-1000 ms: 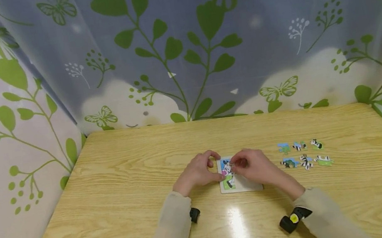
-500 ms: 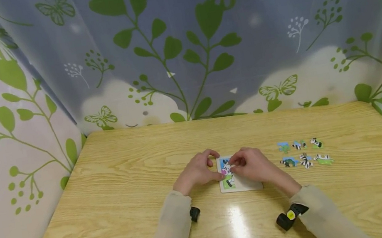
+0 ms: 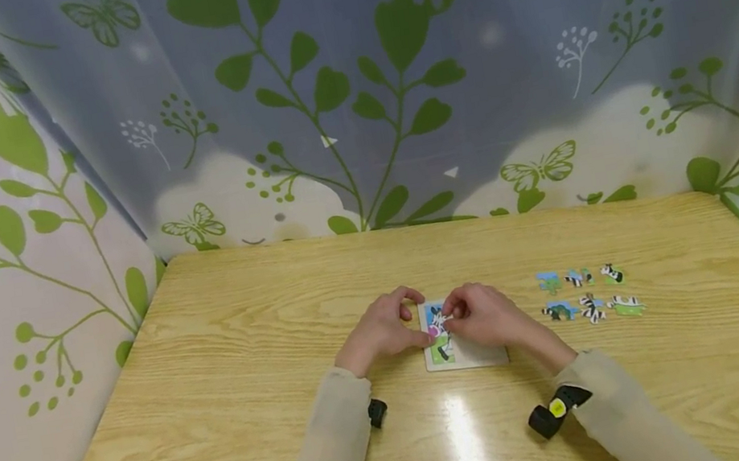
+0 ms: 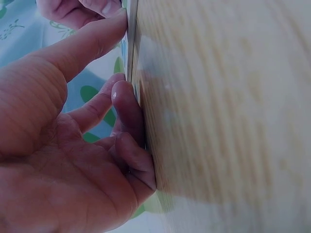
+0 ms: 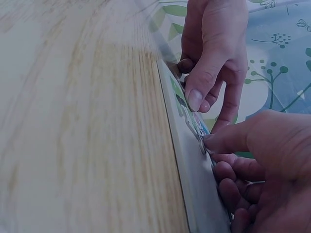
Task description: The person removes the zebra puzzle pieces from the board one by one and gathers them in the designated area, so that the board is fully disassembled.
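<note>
A flat puzzle board (image 3: 479, 357) lies on the table, with zebra-picture pieces (image 3: 443, 353) fitted along its left side and bare pale wood on the right. My left hand (image 3: 381, 334) rests at the board's left edge; its thumb (image 4: 92, 43) presses on the board, and the index finger reaches toward the far left corner. Over the middle of the board, my right hand (image 3: 490, 316) pinches a puzzle piece (image 5: 202, 144) between thumb and fingers, at the edge of the fitted pieces. In the head view the fingers mostly hide that piece.
To the right of the board, several loose puzzle pieces (image 3: 591, 307) lie in two rows on the wooden table (image 3: 244, 317). A patterned curtain (image 3: 348, 103) hangs behind the table's far edge. Each wrist wears a black strap, the right one's camera (image 3: 546, 421) near the tabletop.
My right wrist and forearm have shifted slightly left and away from me, while the fingertips stay over the same part of the board. The left hand keeps its place.
</note>
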